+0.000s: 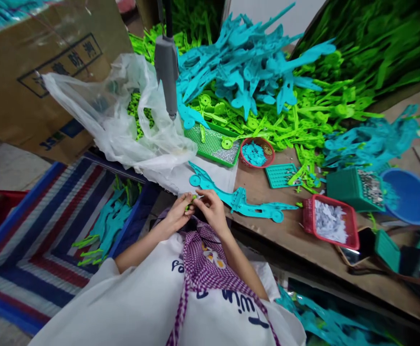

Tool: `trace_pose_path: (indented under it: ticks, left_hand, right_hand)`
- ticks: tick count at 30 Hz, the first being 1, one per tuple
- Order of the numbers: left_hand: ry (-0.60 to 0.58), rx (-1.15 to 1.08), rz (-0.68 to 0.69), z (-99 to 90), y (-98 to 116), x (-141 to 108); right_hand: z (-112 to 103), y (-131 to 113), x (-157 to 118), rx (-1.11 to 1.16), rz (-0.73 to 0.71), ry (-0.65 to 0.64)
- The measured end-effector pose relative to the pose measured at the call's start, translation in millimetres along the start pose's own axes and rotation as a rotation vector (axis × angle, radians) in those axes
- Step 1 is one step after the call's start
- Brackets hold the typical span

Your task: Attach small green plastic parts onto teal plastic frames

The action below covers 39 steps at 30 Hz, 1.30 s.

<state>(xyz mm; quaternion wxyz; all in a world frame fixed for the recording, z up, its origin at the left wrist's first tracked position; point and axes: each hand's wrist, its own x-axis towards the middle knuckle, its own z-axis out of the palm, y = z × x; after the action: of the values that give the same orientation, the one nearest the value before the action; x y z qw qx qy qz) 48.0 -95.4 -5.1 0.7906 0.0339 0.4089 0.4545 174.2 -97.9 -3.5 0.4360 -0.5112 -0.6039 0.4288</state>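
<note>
Close to my body at the table's front edge, my left hand [179, 212] is closed with its fingertips on a small lime-green plastic part [191, 204]. My right hand [211, 209] pinches at the same part from the other side, so the fingers hide much of its shape. Just beyond the hands lies a long turquoise plastic piece [244, 203] with round ends and a raised bracket in its middle. A grey electric screwdriver [166, 72] hangs tip down above the table.
Turquoise pieces [242, 67] and lime-green pieces [325, 110] are heaped at the back. Nearby are a green tray [213, 156] of screws, a red basket [244, 154], another red basket [306, 221] and a blue bowl [411, 197]. At left stand a plastic bag [119, 139] and a blue-rimmed crate [1, 288].
</note>
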Motion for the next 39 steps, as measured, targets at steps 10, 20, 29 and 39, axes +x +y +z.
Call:
trace_pose_path:
  ticks: [10,20,29,39]
  left_hand:
    - [-0.003,-0.076,-0.034,4.2,0,13]
    - [0.097,0.670,0.444,-16.2,14,23]
    - [0.161,1.776,0.884,-22.6,30,49]
    - [0.123,1.746,0.914,-24.9,28,49]
  right_hand:
    - [0,-2,-6,-0.011,0.009,0.057]
    - [-31,-15,46,0.209,0.090,0.084]
    - [-34,29,95,-0.182,0.020,-0.069]
    - [-27,39,94,-0.350,-0.106,-0.070]
